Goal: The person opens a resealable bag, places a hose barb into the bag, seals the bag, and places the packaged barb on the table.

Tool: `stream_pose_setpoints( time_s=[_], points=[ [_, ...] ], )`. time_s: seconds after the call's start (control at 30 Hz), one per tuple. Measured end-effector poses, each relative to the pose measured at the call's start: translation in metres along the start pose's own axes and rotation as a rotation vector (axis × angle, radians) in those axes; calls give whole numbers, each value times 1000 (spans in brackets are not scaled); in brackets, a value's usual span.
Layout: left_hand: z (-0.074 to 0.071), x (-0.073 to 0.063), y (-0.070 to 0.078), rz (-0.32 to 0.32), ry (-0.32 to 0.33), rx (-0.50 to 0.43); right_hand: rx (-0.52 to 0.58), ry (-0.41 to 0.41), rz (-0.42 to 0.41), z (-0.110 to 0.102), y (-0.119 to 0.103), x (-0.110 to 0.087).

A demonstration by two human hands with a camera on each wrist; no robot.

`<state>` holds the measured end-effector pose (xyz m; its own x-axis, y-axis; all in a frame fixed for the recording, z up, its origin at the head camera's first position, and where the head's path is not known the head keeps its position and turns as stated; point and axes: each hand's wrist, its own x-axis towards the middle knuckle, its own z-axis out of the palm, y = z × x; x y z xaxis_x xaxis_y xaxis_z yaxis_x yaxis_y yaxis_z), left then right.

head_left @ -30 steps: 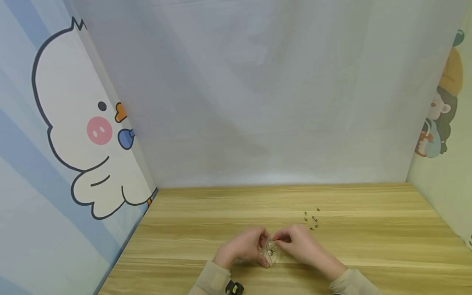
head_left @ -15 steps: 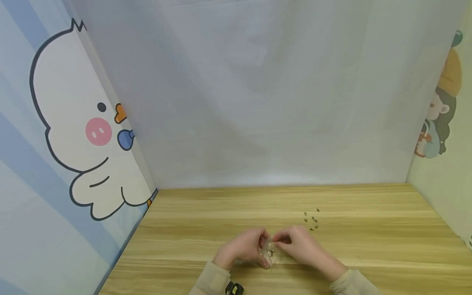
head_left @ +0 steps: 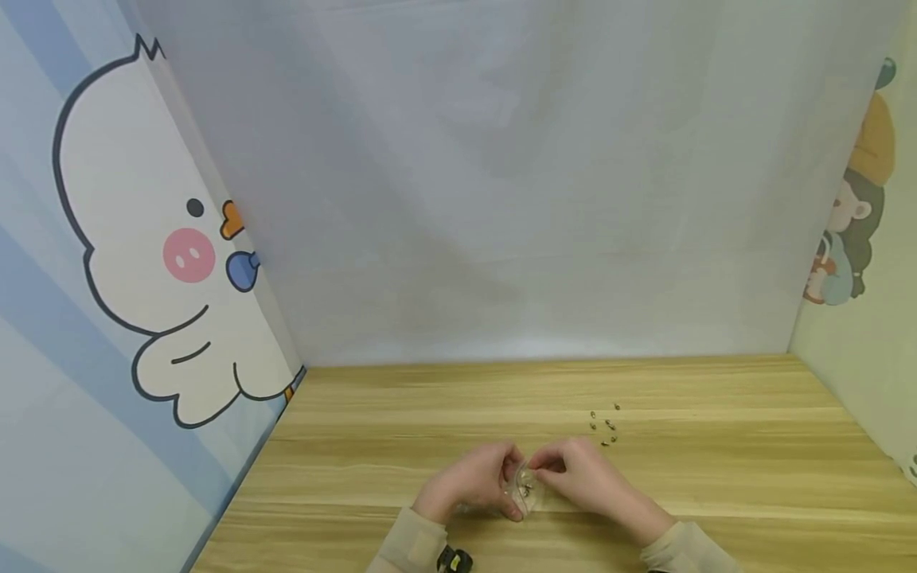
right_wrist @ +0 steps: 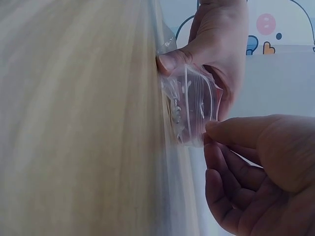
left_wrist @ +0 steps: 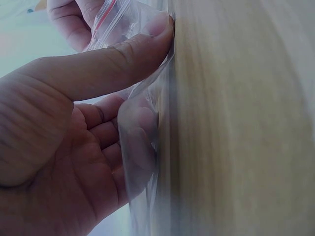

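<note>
A clear zip-lock bag (head_left: 528, 497) with a red line along its zip lies low over the table between the two hands. My left hand (head_left: 473, 480) holds it from the left, thumb (left_wrist: 118, 61) across the plastic near the mouth. Coming from the right, my right hand (head_left: 583, 477) pinches the bag's edge by the zip between thumb and finger. In the right wrist view the bag's mouth (right_wrist: 199, 101) bulges apart between the hands. Small shiny metal pieces (right_wrist: 175, 112) show through the plastic; their kind is too small to tell.
Several small dark metal pieces (head_left: 607, 424) lie scattered on the wooden table (head_left: 401, 406), beyond the right hand. A pale curtain (head_left: 501, 199) hangs behind the table. Printed cartoon panels (head_left: 136, 215) stand at the left and right sides.
</note>
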<state>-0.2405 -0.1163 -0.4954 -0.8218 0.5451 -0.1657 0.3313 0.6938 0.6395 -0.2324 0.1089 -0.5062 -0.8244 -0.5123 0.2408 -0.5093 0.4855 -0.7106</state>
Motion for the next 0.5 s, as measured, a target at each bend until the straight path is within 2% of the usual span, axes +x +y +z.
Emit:
stream_pose_setpoints(
  time_s=[0.37, 0.5],
  points=[
    [-1, 0, 0, 6, 1, 6, -7, -8, -10, 0, 2, 1],
    [-1, -1, 0, 6, 1, -5, 41, -33, 1, -3, 1, 0]
  ],
)
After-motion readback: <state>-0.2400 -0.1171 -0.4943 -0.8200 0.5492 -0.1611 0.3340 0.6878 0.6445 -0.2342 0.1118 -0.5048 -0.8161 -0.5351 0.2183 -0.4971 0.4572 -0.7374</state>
